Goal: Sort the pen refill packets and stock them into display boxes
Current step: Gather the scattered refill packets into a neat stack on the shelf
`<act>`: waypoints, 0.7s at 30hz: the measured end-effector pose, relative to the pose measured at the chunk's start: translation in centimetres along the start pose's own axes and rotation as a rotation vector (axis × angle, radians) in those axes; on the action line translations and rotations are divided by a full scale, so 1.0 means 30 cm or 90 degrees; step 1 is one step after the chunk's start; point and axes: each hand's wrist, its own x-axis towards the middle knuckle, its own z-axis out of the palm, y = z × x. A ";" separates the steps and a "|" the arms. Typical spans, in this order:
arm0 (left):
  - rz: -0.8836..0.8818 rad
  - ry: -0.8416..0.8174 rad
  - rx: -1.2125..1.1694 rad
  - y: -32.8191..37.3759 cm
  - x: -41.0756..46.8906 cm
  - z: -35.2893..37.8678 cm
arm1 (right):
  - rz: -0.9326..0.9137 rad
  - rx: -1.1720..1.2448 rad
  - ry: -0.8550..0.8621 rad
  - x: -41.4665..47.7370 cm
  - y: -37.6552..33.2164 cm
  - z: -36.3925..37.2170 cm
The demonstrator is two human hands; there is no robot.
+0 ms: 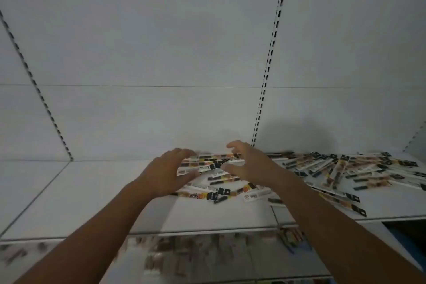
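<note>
- White shelf (80,191): smooth, flat sheet metal, bare over its left half out to the front lip. A slotted upright (34,80) climbs the corner at 10 o'clock.
- Left hand (166,173): the forearm enters from 7 o'clock with the palm turned right. Fingers above and thumb below curve round the left ends of a bunch of pen refill packets (207,166).
- The packets are long, thin, glossy cards, white with orange print and black hang tabs. The bunch lies crosswise between both hands at centre, above loose ones on the shelf.
- Right hand (251,166): the forearm comes from 5 o'clock. Fingers hook over and the thumb sits under the bunch's right ends, slightly blurred.
- A second slotted upright (269,57) stands behind at 1 o'clock. A loose heap (345,168) of packets fans out at 3 o'clock, reaching the front lip.
- Lower shelf (207,258) at 6 o'clock: blurred goods.
</note>
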 end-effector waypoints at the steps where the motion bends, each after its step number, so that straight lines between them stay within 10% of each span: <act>1: -0.007 -0.011 0.027 -0.006 0.026 0.016 | -0.017 -0.036 0.012 0.026 0.012 0.005; 21: -0.253 -0.098 0.102 -0.097 0.012 0.347 | 0.017 -0.256 0.029 0.095 0.370 0.288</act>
